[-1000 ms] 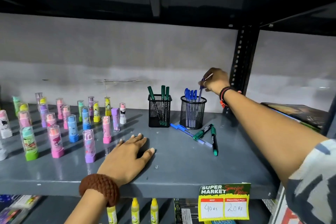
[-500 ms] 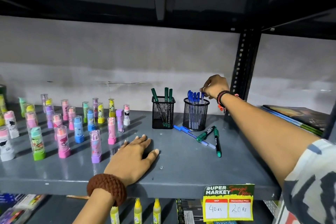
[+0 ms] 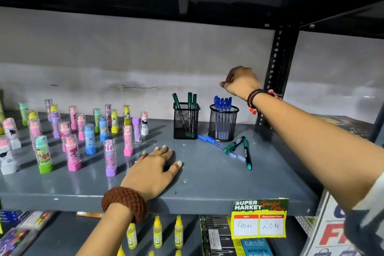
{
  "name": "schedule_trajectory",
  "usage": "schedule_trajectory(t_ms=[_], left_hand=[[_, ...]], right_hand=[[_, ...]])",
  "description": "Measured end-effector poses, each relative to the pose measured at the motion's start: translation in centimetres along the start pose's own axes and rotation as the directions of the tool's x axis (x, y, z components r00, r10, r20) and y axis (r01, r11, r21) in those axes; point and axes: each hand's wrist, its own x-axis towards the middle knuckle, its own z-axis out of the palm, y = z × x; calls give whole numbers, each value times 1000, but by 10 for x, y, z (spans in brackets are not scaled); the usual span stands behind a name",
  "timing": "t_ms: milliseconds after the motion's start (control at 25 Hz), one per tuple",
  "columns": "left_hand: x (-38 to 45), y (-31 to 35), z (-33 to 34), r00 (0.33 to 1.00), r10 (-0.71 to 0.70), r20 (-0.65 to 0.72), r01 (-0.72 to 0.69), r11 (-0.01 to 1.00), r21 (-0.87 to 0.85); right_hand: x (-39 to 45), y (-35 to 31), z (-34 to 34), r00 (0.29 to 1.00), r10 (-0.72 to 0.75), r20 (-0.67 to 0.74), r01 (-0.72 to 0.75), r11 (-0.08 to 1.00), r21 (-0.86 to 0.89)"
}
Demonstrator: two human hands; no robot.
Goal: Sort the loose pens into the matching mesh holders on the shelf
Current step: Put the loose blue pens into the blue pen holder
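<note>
Hovering above the round holder (image 3: 223, 122) of blue pens, the right hand (image 3: 242, 81) is loosely curled, nothing visibly in it. Left hand (image 3: 154, 167) lies flat and spread on the grey shelf (image 3: 207, 185). Two green markers (image 3: 241, 147) and blue pens (image 3: 209, 141) lie loose just in front of the round holder (crossing one another). Square holder (image 3: 186, 120), just left, carries green markers.

My left hand (image 3: 152, 169) wears a chunky brown knitted wristband (image 3: 124, 203); my right hand (image 3: 242, 81) wears thin black and red thread bracelets (image 3: 254, 100) and a grey-and-white patterned sleeve (image 3: 367, 220).
</note>
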Motion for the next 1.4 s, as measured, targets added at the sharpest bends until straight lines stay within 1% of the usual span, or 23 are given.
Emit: schedule_trajectory(t_ms=[40, 80, 120, 200, 240, 280, 360, 400, 440, 520, 640, 720, 840, 920, 1040, 1120, 1200, 1280, 1320, 1400], left_hand=[[0, 0, 0, 1000, -1, 2, 1, 1000, 4], [-1, 0, 0, 1000, -4, 6, 4, 1000, 8], [-1, 0, 0, 1000, -6, 7, 6, 1000, 11], [-1, 1, 0, 1000, -7, 14, 7, 1000, 16], [-1, 1, 0, 1000, -8, 18, 7, 1000, 19], [-1, 1, 0, 1000, -8, 23, 7, 1000, 24], [-1, 1, 0, 1000, -7, 25, 6, 999, 33], [-1, 1, -1, 1000, -6, 24, 5, 999, 36], [-1, 1, -1, 1000, -4, 25, 3, 999, 39], [-1, 1, -1, 1000, -2, 27, 1, 999, 44], [0, 1, -1, 1000, -3, 27, 2, 999, 48], [-1, 1, -1, 999, -7, 33, 5, 999, 48], [-2, 2, -2, 999, -8, 41, 6, 999, 48], [-2, 3, -3, 999, -7, 45, 5, 999, 52], [-3, 3, -3, 999, -5, 50, 2, 998, 56], [-3, 3, -3, 999, -3, 47, 1, 999, 54], [-2, 2, -2, 999, 0, 47, -2, 999, 51], [-2, 2, -2, 999, 0, 50, -2, 999, 51], [-2, 2, -2, 999, 0, 51, -2, 999, 53], [-2, 2, -2, 999, 1, 51, -4, 999, 54]], right_hand=[[-5, -6, -5, 999, -40, 27, 40, 999, 13], [-12, -9, -8, 992, -70, 100, 68, 997, 26], [-20, -13, -9, 972, -82, 219, 78, 997, 30], [-41, -17, -2, 877, -52, 477, 66, 998, -13], [-51, -17, 6, 843, -51, 535, 94, 994, -53], [-61, -17, 16, 840, -71, 538, 147, 984, -100], [-79, -13, 38, 884, -156, 442, 277, 934, -225], [-87, -10, 48, 895, -191, 402, 313, 912, -264], [-92, -8, 56, 898, -212, 384, 334, 899, -284], [-99, -5, 67, 893, -214, 396, 346, 889, -299], [-97, 1, 77, 907, -184, 380, 291, 924, -248], [-91, 3, 80, 913, -125, 388, 206, 963, -176], [-82, 5, 79, 892, -28, 452, 101, 985, -137], [-81, 5, 76, 884, 13, 467, 51, 991, -124], [-77, 5, 65, 900, 14, 436, 10, 999, -52], [-69, 4, 49, 931, 6, 366, -31, 998, 63], [-54, 0, 24, 970, 3, 243, -47, 984, 173], [-39, -1, 0, 992, 16, 121, -49, 960, 274], [-32, 1, -11, 998, 23, 64, -42, 946, 321], [-18, 9, -26, 997, 13, -82, 17, 931, 364]])
